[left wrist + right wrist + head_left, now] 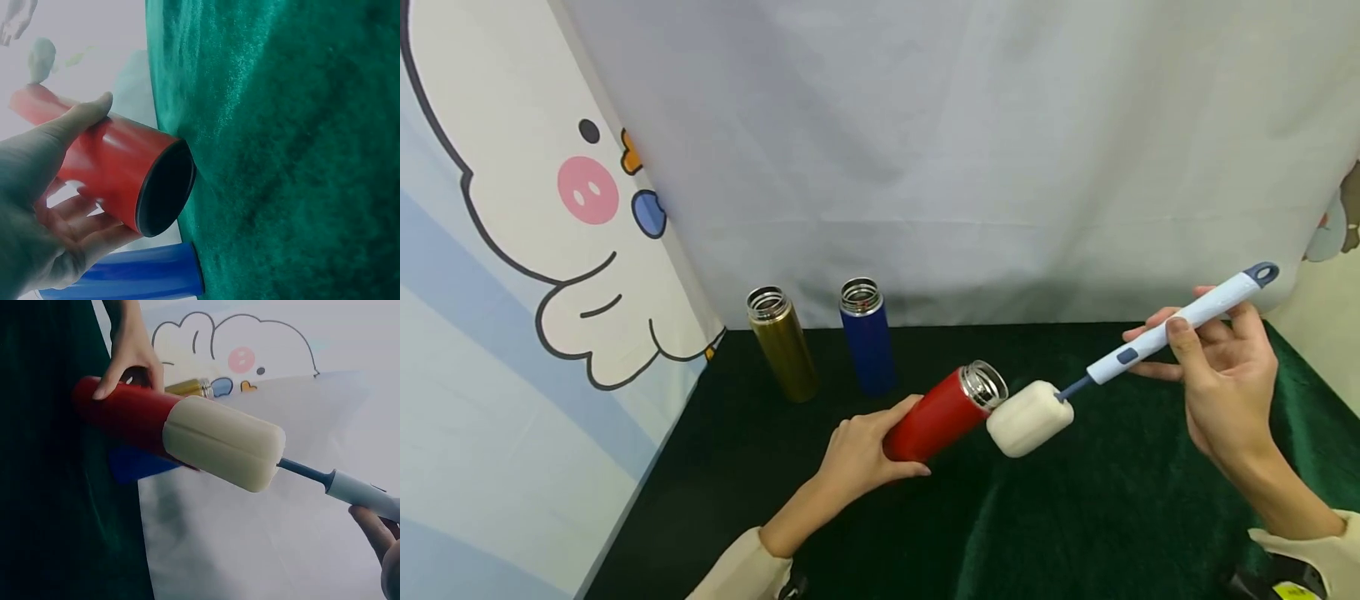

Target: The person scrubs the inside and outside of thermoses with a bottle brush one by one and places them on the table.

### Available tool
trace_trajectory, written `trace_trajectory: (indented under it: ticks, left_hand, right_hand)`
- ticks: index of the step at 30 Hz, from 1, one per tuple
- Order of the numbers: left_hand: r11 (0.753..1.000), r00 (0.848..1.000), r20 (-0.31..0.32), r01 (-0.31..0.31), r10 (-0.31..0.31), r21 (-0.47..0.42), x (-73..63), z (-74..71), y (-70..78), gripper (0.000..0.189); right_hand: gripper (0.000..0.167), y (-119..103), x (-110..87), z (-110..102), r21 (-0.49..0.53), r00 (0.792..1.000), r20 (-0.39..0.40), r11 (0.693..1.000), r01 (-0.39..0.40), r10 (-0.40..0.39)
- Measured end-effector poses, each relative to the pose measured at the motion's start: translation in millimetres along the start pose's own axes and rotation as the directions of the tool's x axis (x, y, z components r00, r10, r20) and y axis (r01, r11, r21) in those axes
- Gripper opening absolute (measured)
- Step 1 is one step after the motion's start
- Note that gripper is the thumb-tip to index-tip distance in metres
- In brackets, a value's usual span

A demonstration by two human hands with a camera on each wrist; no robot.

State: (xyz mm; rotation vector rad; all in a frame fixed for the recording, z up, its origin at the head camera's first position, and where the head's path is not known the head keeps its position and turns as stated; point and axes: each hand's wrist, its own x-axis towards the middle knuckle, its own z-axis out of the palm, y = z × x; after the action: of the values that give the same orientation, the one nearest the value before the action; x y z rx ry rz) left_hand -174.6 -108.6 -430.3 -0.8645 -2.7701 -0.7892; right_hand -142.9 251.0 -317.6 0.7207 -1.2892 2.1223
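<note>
My left hand grips a red bottle round its lower body. The bottle is tilted, its open metal mouth up and to the right; its dark base shows in the left wrist view. On the right, my right hand holds a bottle brush by its white handle, thumb against fingers. The brush's cream sponge head is right at the bottle's mouth and overlaps the rim in the head view. In the right wrist view the sponge lies in front of the mouth, hiding it.
A gold bottle and a blue bottle stand upright and lidless at the back left of the dark green cloth. Behind them hangs a pale curtain. A cartoon-printed panel borders the left side.
</note>
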Motion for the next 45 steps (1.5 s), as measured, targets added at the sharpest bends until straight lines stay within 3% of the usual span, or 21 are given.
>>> trace_trajectory:
  ticks: [4, 8, 12, 16, 22, 28, 39, 45]
  left_hand:
    - [1.0, 1.0, 0.001, -0.009, 0.009, 0.014, 0.1, -0.5, 2.3, 0.084]
    - [0.998, 0.999, 0.016, -0.039, 0.038, 0.047, -0.5, -1.0, 5.2, 0.085]
    - [0.997, 0.998, 0.026, -0.059, 0.058, 0.052, -2.9, -0.5, 7.3, 0.086]
    - [0.998, 0.999, 0.01, -0.049, 0.049, 0.036, -4.6, 1.6, 6.4, 0.086]
    - [0.999, 0.999, -0.006, -0.033, 0.033, 0.035, -4.2, 1.3, 4.0, 0.086]
    - [1.0, 1.0, -0.023, -0.012, 0.013, 0.022, -7.4, -1.1, -0.4, 0.086]
    - [1.0, 0.999, -0.028, -0.02, 0.02, 0.012, -3.1, -0.5, -2.6, 0.085]
    - [1.0, 1.0, -0.017, -0.015, 0.015, 0.006, -1.8, -1.1, -2.7, 0.084]
  right_hand:
    - [0.033, -1.8, 0.4, 10.1, 0.072, 1.0, -0.018, 0.997, 0.005, -0.004]
    - [0.032, 1.2, 5.8, 21.5, 0.13, 0.997, -0.047, 0.989, 0.067, -0.061]
    - [0.031, 7.0, 12.4, 26.8, 0.124, 0.987, -0.06, 0.98, 0.155, -0.149]
    - [0.032, 13.8, 16.6, 21.7, 0.06, 0.98, -0.074, 0.98, 0.189, -0.185]
    - [0.033, 16.1, 15.2, 6.4, -0.077, 0.985, -0.087, 0.987, 0.14, -0.146]
    - [0.035, 8.1, 6.6, 0.6, -0.119, 0.997, -0.021, 0.99, 0.076, -0.079]
    - [0.038, 0.7, 2.2, 6.3, -0.112, 0.998, 0.004, 0.992, 0.057, -0.057]
    - [0.035, 3.3, 0.3, 9.5, 0.033, 0.999, 0.038, 0.999, 0.013, -0.014]
